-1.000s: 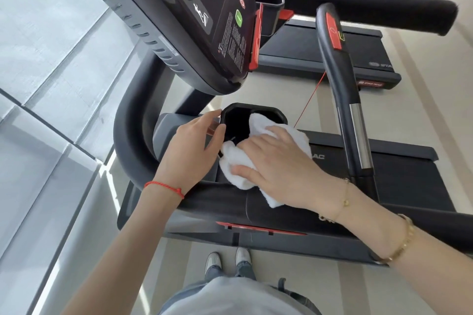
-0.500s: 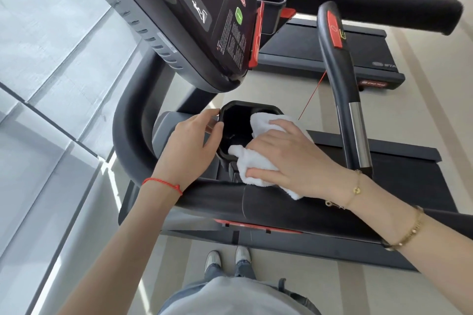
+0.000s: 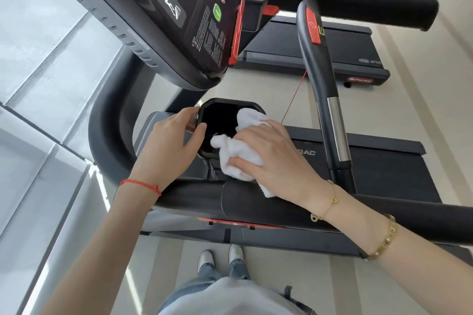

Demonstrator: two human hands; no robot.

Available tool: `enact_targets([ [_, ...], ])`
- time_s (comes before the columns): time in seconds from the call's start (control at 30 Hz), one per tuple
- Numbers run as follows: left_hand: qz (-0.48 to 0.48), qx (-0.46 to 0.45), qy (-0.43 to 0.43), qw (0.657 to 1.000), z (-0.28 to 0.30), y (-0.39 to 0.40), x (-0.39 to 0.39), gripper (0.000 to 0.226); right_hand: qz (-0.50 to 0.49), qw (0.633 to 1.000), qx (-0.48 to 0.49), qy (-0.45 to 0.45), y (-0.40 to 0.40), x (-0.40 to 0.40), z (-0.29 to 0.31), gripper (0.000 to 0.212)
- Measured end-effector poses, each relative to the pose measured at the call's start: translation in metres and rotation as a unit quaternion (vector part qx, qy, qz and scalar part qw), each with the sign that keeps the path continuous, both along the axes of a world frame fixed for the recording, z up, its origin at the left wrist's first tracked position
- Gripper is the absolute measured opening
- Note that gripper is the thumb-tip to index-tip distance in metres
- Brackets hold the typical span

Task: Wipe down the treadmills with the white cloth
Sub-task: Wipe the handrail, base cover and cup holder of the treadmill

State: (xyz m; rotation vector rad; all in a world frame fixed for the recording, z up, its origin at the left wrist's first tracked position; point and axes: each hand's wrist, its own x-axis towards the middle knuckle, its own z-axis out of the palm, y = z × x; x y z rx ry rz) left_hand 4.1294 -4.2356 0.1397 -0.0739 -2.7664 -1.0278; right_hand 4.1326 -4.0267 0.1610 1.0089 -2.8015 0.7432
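A black treadmill fills the view, its console [image 3: 179,7] tilted above a black cup holder [image 3: 220,120]. My right hand [image 3: 271,156] presses a bunched white cloth [image 3: 240,156] against the cup holder's right rim and the ledge below it; part of the cloth hangs into the holder. My left hand [image 3: 169,146] grips the holder's left rim, thumb over its edge. The padded front handlebar [image 3: 256,204] runs under both wrists.
An upright side handle [image 3: 322,89] with a red button and metal sensor stands right of my right hand. A red safety cord [image 3: 294,100] hangs from the console. A second treadmill [image 3: 320,51] lies beyond. A glass wall is at the left.
My right hand has slid the cloth up from the ledge onto the cup holder's rim. My left hand has stayed on the holder's left edge.
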Motion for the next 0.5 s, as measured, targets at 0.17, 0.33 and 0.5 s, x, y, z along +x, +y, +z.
enact_targets([
  [0.17, 0.0, -0.007, 0.003, 1.0, -0.002, 0.0, 0.0, 0.042, -0.16, 0.973, -0.163, 0.013, 0.011, -0.003, 0.003, 0.02],
  [0.33, 0.0, -0.008, 0.003, 1.0, -0.003, -0.001, 0.0, 0.041, -0.188, 0.971, -0.136, -0.056, 0.006, -0.034, 0.002, 0.042],
  [0.5, -0.006, -0.014, 0.005, 1.0, -0.005, 0.0, 0.0, 0.037, -0.152, 0.97, -0.071, -0.176, 0.003, -0.056, -0.011, 0.049],
])
